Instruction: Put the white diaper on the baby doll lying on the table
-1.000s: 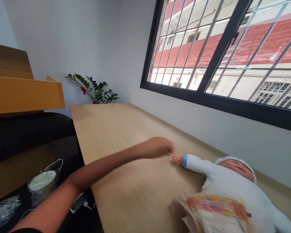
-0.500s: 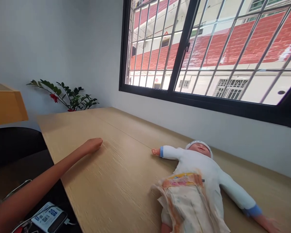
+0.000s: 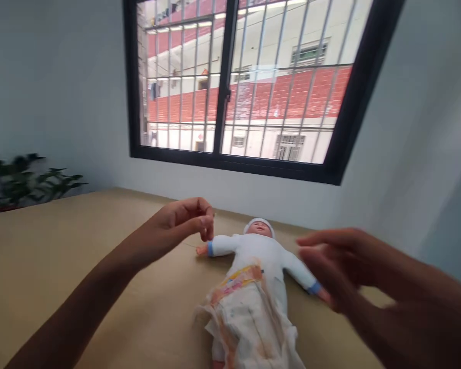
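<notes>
A baby doll [image 3: 249, 251] in a white suit with blue cuffs and a white cap lies on its back, arms spread. Over its lower body is a diaper [image 3: 246, 312], white with an orange, yellow and pink printed band. My left hand [image 3: 188, 220] hovers above and beside the doll's arm at left, fingers loosely curled, thumb apart from the palm, holding nothing. On the other side my right hand [image 3: 353, 277], blurred, is raised near the camera with thumb and fingers slightly apart. It hides part of the doll's other hand, and nothing shows in its grasp.
The doll lies on a light wooden table [image 3: 119, 241] that meets the wall under a barred window [image 3: 230, 154] with a black frame. A leafy plant [image 3: 26, 179] stands beyond the table's far left edge.
My left hand has lifted from the table and moved right, towards the doll. My right hand has come into view. The view has turned right; the doll lies as before with the diaper on it.
</notes>
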Demonstrator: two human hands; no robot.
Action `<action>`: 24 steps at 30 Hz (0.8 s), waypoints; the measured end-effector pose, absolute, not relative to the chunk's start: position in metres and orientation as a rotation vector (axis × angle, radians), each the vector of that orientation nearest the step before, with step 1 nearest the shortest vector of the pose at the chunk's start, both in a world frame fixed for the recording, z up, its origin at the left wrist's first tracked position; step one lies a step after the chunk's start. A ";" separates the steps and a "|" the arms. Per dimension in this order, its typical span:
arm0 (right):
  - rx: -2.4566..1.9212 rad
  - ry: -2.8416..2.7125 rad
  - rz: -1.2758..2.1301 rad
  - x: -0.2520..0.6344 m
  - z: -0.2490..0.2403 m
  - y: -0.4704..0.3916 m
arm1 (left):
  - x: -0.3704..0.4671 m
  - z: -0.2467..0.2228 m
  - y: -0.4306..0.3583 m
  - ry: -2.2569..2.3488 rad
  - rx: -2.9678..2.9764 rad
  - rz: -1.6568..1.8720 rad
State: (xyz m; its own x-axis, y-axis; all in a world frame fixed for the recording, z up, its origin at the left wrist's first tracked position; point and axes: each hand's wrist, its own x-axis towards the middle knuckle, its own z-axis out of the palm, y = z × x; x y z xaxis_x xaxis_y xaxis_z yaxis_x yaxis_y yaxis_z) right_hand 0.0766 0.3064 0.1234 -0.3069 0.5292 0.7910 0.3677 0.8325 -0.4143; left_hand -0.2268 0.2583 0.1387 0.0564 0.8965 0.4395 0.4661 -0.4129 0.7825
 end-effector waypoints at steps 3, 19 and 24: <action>-0.653 -1.922 0.311 0.057 0.144 0.288 | -0.166 0.147 0.258 1.035 1.895 1.312; -0.660 -1.858 0.214 0.066 0.138 0.287 | -0.149 0.121 0.283 0.789 1.846 1.217; -0.676 -1.920 0.245 0.061 0.137 0.296 | -0.152 0.121 0.292 0.737 1.815 1.209</action>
